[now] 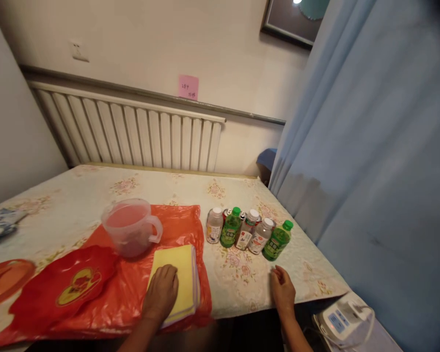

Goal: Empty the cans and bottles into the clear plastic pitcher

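My left hand rests on the left part of a stack of folded cloths, yellow on top with paler layers below. Its fingers lie over the top cloth, slightly bent. Near the table's front edge, my right hand is loosely closed, with nothing visible in it. Just beyond it stands a green bottle with a green cap. A second green bottle and clear bottles with white caps, such as one with a printed label, stand upright in the same group. Cans behind them are partly hidden.
A red plastic bag lies under the cloths, a translucent handled jug and a red scalloped tray. An orange lid lies far left. A blue curtain hangs right, above a white power strip.
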A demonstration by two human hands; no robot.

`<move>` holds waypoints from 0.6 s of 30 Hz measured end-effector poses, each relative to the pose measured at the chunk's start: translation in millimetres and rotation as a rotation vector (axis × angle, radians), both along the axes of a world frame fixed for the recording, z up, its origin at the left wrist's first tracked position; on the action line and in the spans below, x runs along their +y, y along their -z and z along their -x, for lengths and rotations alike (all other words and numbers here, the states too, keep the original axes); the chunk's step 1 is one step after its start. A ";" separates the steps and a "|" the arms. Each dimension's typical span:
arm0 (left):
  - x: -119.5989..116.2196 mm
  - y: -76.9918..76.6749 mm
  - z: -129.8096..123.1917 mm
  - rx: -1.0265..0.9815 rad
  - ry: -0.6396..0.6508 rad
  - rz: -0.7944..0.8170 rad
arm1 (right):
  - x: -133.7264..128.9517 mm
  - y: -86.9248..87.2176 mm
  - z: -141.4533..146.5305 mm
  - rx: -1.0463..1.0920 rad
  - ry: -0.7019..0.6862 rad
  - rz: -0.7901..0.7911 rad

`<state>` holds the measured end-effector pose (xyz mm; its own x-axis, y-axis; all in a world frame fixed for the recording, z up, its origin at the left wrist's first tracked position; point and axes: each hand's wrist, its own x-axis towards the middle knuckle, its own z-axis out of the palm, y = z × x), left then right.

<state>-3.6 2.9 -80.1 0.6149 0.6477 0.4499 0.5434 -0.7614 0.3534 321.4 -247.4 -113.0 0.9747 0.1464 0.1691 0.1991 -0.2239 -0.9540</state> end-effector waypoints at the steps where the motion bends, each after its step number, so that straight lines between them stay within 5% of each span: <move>1: -1.1 -1.4 0.4 -0.012 0.001 0.016 | 1.8 -0.1 8.4 0.010 -0.017 0.008; 6: -0.9 -4.7 1.3 -0.046 0.007 0.049 | 29.3 -12.9 57.7 0.056 -0.251 0.043; 11: 0.1 -10.3 1.2 -0.119 -0.031 0.078 | 75.4 -50.3 116.7 -0.076 -0.440 0.056; 18: -13.9 -26.3 -0.2 -0.251 -0.108 0.411 | 123.7 -92.6 179.7 -0.288 -0.681 0.069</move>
<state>-3.4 -11.0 -53.8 0.4401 0.8566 0.2693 0.4710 -0.4756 0.7430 141.7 -123.6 -20.4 0.5826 0.7223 0.3727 0.5551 -0.0187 -0.8316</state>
